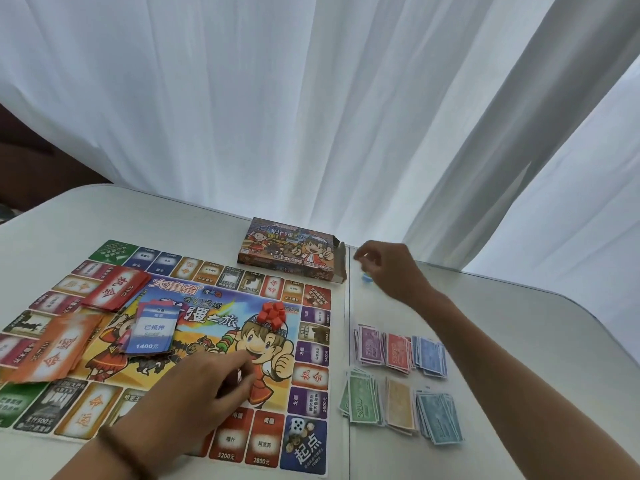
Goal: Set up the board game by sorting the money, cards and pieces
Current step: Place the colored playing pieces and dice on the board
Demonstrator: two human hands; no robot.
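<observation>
The board [214, 306] lies with its title facing the person. One box [291, 254] sits at its far-right corner. On the board are three card stacks [116, 287], a pile of red houses [273, 311] and one die [298, 426]. To its right are six money stacks [398, 351], their long axes pointing away. The left hand [201, 386] curls on the board and the right hand [388, 268] curls beside the box; what either holds is unclear.

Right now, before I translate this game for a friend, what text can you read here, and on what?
"大富翁": board, centre.
"已抵押", "1400元": blue card.
"起点": corner square holding the die.
"5200元", "2800元": near-edge squares.
"机会": right-edge square.
"500": green banknotes.
Box and the other squares: too blurred to read.
</observation>
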